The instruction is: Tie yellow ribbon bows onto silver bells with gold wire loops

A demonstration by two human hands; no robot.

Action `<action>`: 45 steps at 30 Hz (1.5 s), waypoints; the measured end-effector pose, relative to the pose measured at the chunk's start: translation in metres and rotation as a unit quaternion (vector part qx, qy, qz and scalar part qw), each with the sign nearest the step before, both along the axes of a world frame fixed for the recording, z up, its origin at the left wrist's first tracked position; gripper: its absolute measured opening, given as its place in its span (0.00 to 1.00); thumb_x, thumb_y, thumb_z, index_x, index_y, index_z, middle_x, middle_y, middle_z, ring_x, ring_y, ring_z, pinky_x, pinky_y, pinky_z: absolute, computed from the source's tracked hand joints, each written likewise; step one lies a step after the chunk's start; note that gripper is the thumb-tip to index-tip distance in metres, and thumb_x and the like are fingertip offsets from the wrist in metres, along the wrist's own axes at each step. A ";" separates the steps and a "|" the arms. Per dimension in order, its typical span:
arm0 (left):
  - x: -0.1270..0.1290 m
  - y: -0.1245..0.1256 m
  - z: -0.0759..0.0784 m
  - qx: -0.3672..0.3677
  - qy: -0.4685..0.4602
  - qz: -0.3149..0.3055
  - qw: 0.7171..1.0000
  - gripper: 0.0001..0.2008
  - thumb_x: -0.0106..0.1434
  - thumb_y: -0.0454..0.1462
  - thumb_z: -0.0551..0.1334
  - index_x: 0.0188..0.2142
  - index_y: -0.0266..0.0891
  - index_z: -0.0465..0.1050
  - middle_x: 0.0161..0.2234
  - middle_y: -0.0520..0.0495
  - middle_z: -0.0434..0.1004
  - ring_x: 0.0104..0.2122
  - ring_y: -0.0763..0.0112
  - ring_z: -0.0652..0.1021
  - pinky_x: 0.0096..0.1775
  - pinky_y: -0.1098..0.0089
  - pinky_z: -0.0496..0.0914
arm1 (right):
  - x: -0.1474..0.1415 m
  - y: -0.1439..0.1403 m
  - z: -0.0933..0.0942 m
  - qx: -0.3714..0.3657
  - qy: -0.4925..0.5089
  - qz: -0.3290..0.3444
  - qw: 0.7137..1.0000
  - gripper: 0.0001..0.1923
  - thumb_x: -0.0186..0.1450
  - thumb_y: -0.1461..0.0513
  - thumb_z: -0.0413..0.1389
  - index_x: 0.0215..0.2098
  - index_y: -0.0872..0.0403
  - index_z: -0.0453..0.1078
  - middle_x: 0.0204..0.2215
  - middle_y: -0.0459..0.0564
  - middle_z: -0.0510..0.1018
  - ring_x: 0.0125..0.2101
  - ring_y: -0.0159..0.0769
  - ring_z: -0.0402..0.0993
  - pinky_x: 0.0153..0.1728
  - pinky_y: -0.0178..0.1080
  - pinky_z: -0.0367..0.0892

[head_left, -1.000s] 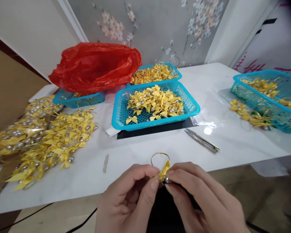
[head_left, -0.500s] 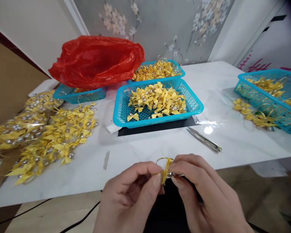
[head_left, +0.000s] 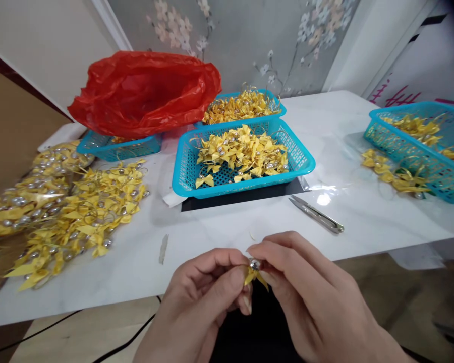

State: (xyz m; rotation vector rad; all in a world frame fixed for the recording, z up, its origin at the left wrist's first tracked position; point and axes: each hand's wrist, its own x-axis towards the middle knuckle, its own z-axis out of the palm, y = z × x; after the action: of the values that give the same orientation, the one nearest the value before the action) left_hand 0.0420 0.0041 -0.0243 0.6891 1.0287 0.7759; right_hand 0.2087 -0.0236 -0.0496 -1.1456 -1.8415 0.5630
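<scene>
- Head view: the left hand (head_left: 208, 297) and right hand (head_left: 306, 287) meet at the near edge of the tabletop (head_left: 219, 227).
- Both hands pinch one small yellow bow (head_left: 254, 275) with a silver bead between thumb and fingertips.
- Snips (head_left: 317, 215) lie just beyond the right hand.
- A blue basket (head_left: 302, 166) of bows stands behind, well apart.
- A loose bow pile (head_left: 87, 212) lies to the left.
- A red bag (head_left: 144, 91) sits at the rear.
</scene>
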 end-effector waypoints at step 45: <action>0.001 -0.010 0.002 0.097 0.075 0.025 0.992 0.20 0.52 0.41 0.74 0.45 0.53 0.78 0.30 0.55 0.81 0.31 0.75 0.78 0.35 0.81 0.72 | -0.011 0.003 -0.004 -0.074 0.232 -0.033 0.969 0.06 0.68 0.66 0.54 0.36 0.51 0.71 0.27 0.42 0.74 0.26 0.26 0.69 0.28 0.28 0.65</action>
State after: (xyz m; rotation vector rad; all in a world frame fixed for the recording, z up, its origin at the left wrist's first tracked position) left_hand 0.0430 -0.0063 -0.0224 0.9009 1.1192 0.8864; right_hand 0.1975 -0.0210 -0.0531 -1.0585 -1.3729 0.8609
